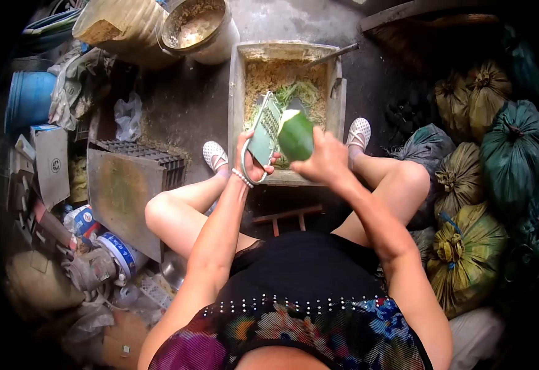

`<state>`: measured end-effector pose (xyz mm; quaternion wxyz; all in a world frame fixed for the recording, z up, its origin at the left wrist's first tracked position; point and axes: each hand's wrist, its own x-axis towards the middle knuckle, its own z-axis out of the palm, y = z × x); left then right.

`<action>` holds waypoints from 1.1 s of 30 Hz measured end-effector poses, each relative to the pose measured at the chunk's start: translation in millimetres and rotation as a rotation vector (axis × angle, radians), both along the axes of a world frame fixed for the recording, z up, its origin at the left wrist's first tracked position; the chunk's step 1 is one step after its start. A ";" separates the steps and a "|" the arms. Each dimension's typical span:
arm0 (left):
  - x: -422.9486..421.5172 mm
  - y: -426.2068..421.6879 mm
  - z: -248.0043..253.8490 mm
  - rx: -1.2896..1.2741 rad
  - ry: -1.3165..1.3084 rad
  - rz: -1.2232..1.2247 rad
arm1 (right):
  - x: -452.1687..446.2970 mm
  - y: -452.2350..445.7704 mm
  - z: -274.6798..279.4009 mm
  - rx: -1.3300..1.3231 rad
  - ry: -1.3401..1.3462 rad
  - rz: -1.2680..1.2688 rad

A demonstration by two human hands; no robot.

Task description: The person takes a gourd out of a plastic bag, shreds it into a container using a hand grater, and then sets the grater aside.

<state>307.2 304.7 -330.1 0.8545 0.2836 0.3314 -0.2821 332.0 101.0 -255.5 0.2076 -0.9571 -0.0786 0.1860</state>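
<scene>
My left hand (pixel 254 168) is wrapped around a pale green hand grater (pixel 264 137), tilted over the near part of a wooden trough (pixel 236 80). My right hand (pixel 326 159) grips a dark green gourd (pixel 296 137) with a pale cut end facing away from me. The gourd is beside the grater's toothed face; whether they touch I cannot tell. Behind them, green shreds (pixel 303 94) lie on yellowish crumbly meal (pixel 269 69) in the trough. A long-handled tool (pixel 331 55) rests across its far right corner.
A bucket (pixel 220 34) of pale mash stands beyond the trough on the left. Tied sacks (pixel 470 246) line the right side. On the left are a wooden crate (pixel 124 191), a blue barrel (pixel 29 98) and clutter. My feet flank the trough.
</scene>
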 end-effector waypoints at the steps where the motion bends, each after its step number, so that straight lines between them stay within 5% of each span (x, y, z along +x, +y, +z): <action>1: 7.5 -5.6 -5.2 0.042 -0.046 0.004 | -12.3 0.9 5.7 0.036 0.011 0.016; 4: 6.3 -28.7 0.2 0.233 -0.070 0.160 | -24.2 13.8 4.5 0.011 0.012 0.035; 6: -13.6 -12.0 -3.4 0.234 -0.014 -0.079 | 6.8 14.3 -19.9 -0.020 0.085 -0.052; 8: -24.5 -5.7 9.0 0.018 -0.014 -0.022 | 33.8 11.8 -46.4 -0.095 0.046 -0.147; 14: -7.6 -1.0 -11.2 -0.078 0.021 0.097 | 2.3 -4.2 4.7 0.046 -0.005 -0.062; 18: -7.8 -21.7 -11.5 0.087 -0.048 0.304 | -15.9 16.6 -2.5 0.111 -0.085 -0.032; 20: -27.8 8.9 -3.0 -0.203 -0.216 0.055 | 21.9 10.1 -23.7 0.232 0.105 -0.185; 23: -37.6 18.7 38.7 -0.294 -0.237 0.196 | 53.7 7.0 -49.2 0.179 0.068 -0.389; 28: -39.3 52.5 85.1 -0.436 -0.421 0.337 | 38.8 -17.1 -45.3 0.917 0.308 -0.536; 33: -53.8 88.1 121.9 -0.258 -0.611 0.430 | 6.1 -32.1 -64.6 1.223 0.727 -0.764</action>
